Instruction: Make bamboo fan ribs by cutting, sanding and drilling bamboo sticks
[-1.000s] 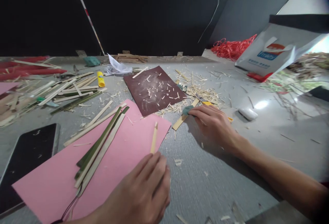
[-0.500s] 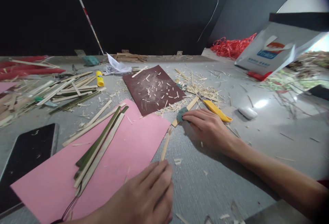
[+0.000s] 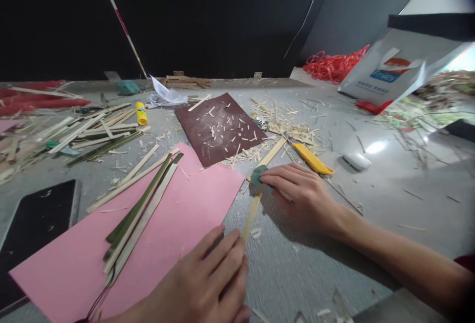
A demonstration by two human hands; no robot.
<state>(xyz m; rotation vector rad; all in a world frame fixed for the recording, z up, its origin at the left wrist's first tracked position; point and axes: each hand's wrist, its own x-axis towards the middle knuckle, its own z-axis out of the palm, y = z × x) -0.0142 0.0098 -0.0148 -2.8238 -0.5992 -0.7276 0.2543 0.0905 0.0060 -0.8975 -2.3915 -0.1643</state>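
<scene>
My left hand (image 3: 213,276), near the bottom, has its fingers closed on the near end of a thin bamboo strip (image 3: 252,216). The strip's far end points up toward my right hand. My right hand (image 3: 297,189) grips a small teal-green piece (image 3: 259,174) that looks like a folded scrap of pad, its exact kind unclear. That piece lies over the near end of a wider, pale bamboo strip (image 3: 272,152) on the table. Just beyond my right hand rests a yellow utility knife (image 3: 313,159).
Pink paper (image 3: 196,192) carries green and pale strips (image 3: 148,214). Beyond it lies a brown sheet (image 3: 208,135) strewn with shavings. A phone (image 3: 37,239), strip pile (image 3: 89,132) and yellow glue stick (image 3: 141,114) are left; a white bag (image 3: 386,70) stands right.
My right hand and the teal-green piece have come slightly nearer, down the wider strip. The thin strip in my left hand has swung a little to the right.
</scene>
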